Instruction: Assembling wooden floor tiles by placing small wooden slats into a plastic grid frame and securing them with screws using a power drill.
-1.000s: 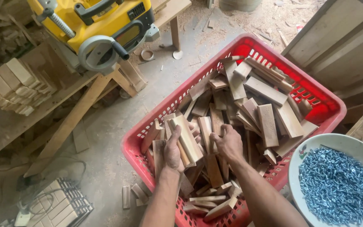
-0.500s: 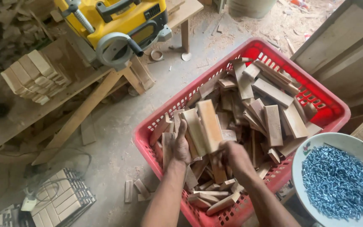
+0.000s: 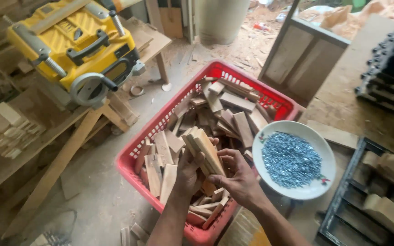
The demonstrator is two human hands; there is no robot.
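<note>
Both my hands hold a small stack of flat wooden blocks [image 3: 202, 146] above a red plastic basket [image 3: 137, 155]. My left hand [image 3: 189, 172] grips the stack from below and the left side. My right hand [image 3: 237, 178] closes on its right side, fingers curled under the blocks. The basket is filled with several loose wooden offcuts [image 3: 226, 114] of similar shape.
A white bowl [image 3: 315, 191] of small metal screws sits right of the basket. A yellow thickness planer [image 3: 76, 43] stands on a wooden bench at upper left. Stacked blocks [image 3: 1, 130] lie at far left. A dark crate [image 3: 370, 196] with wooden pieces is at lower right. Sawdust covers the floor.
My hands have lifted the stack of blocks out of the pile and drawn it closer to me. The view has shifted right, bringing the whole bowl and dark crate into sight.
</note>
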